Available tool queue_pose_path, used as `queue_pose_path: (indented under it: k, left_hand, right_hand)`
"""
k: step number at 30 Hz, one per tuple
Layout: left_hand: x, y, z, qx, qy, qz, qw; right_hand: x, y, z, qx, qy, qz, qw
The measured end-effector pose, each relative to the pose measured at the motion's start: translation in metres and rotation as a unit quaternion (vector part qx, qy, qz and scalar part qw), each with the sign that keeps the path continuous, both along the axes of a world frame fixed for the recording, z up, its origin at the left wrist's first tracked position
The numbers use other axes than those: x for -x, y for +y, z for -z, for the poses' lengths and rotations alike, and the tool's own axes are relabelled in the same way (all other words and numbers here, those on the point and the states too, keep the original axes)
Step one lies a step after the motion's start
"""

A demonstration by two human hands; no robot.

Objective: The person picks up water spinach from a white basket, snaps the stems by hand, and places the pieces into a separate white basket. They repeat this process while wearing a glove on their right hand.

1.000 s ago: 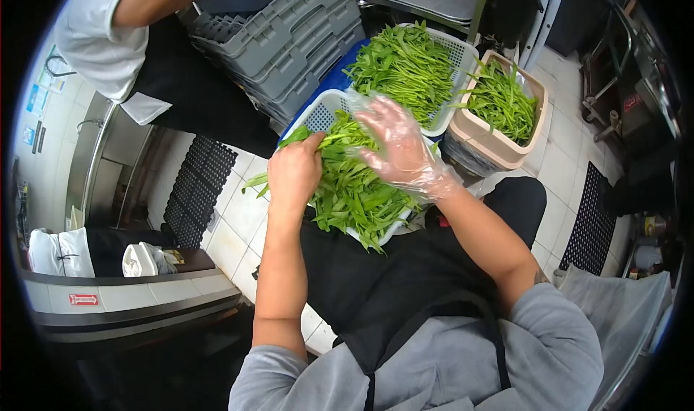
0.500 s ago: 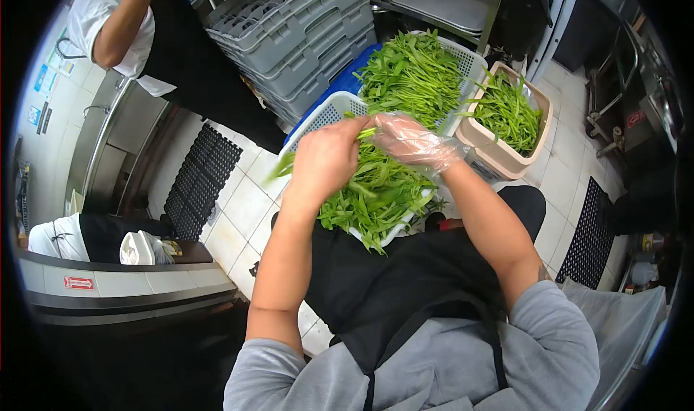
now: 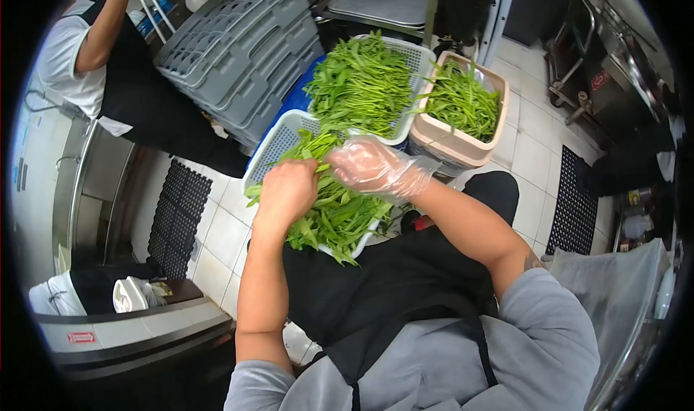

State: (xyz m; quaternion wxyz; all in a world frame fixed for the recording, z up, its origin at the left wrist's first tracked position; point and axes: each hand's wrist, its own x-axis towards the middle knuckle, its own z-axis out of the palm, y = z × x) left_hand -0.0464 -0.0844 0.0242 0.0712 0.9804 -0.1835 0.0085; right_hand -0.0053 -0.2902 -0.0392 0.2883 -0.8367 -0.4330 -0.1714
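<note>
Since the earlier frame, your left hand [image 3: 288, 189] had dropped from a raised position down onto the greens [image 3: 334, 207], and your right hand [image 3: 374, 167] had lowered alongside it.

Your left grip was bare and closed around a bunch of stems at the near end of the pile. Your right grip, inside a clear plastic glove [image 3: 394, 174], was curled over the greens just beside the left; whether it had hold of any stems could not be told, as the glove hid the fingers.

Those greens lay heaped in a white perforated basket [image 3: 277, 145] resting across your lap, with leaves spilling over its near rim. A second white basket [image 3: 419, 54] of greens stood just beyond it, and a tan bin [image 3: 452, 142], also holding greens, stood to its right. Both sat above a blue container [image 3: 296, 99].

To the left of these stood a stack of grey crates [image 3: 238, 57]. Beside the crates a co-worker [image 3: 108, 71] in a white shirt and dark apron was standing. Black floor mats [image 3: 173, 219] lay on the tiled floor [image 3: 531, 158].
</note>
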Motion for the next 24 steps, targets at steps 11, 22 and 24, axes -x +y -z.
queue_pose_path:
  k: [11,22,24]
  left_hand:
    - [0.058,0.061,-0.001,0.401,0.074,-0.161,0.899]
    - [0.082,0.098,0.036,0.61,0.051,-0.218,0.76]
    - [0.08,0.093,0.036,0.585,0.045,-0.243,0.772]
  right_hand:
    - [-0.006,-0.115,-0.051,-0.111,0.208,0.228,0.945]
    - [-0.066,-0.216,-0.026,0.229,0.032,0.47,0.852]
    - [-0.052,-0.172,-0.021,0.14,-0.013,0.384,0.912]
